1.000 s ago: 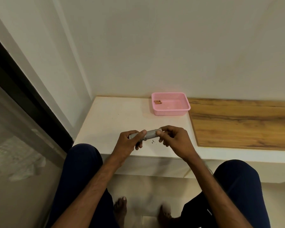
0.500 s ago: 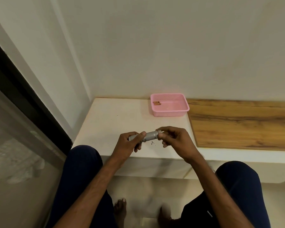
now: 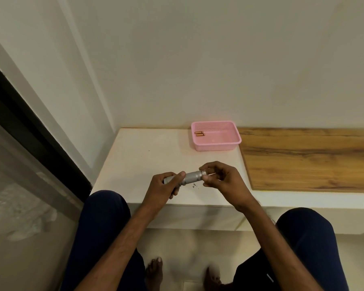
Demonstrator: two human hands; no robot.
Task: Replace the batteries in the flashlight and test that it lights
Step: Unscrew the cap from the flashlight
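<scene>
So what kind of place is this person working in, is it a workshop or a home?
Most likely a home, not a workshop. The person sits barefoot at a low white ledge in a plain wall corner, beside a wood-grain panel and a dark-framed glass door. A pink plastic basket is the only storage; no tools or benches show.

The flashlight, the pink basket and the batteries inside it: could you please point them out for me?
flashlight (image 3: 192, 177): head view, on the knurled grey barrel between the hands.
pink basket (image 3: 216, 146): head view, on its near wall.
batteries (image 3: 199, 133): head view, on the copper-coloured pair.
</scene>
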